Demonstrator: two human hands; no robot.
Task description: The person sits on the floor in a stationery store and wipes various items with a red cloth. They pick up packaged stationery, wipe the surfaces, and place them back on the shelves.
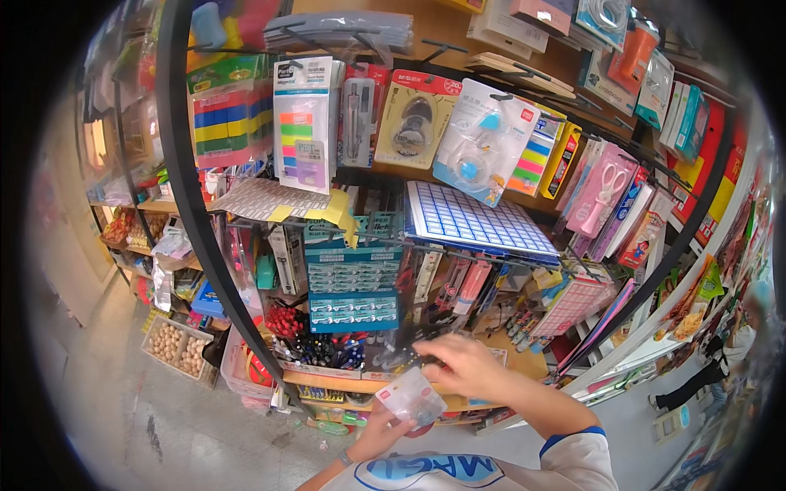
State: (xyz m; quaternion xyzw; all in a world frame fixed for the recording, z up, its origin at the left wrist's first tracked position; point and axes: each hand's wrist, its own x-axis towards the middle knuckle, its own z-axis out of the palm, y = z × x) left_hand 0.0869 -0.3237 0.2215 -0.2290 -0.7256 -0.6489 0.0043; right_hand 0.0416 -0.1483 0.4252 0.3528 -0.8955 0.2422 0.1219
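Note:
My left hand point(382, 433), low at the centre, holds a clear blister pack point(412, 399) with a white and red card, close in front of my shirt. Its contents cannot be made out. Just above and to the right of the pack, my right hand point(457, 365) has bent fingers and is slightly blurred; whether it grips anything cannot be told. Beyond the hands, pens point(325, 351) stand in trays on a wooden shelf, and a teal card of razor blade packs point(353, 288) hangs above them.
Hooks carry a compass set point(359, 119), correction tapes point(412, 129), sticky index tabs point(303, 135) and pink scissors point(600, 199). Label sheets point(482, 215) lie across the middle. A black rack post point(202, 202) rises at left, beside a crate of eggs point(178, 348). Another person point(700, 374) is far right.

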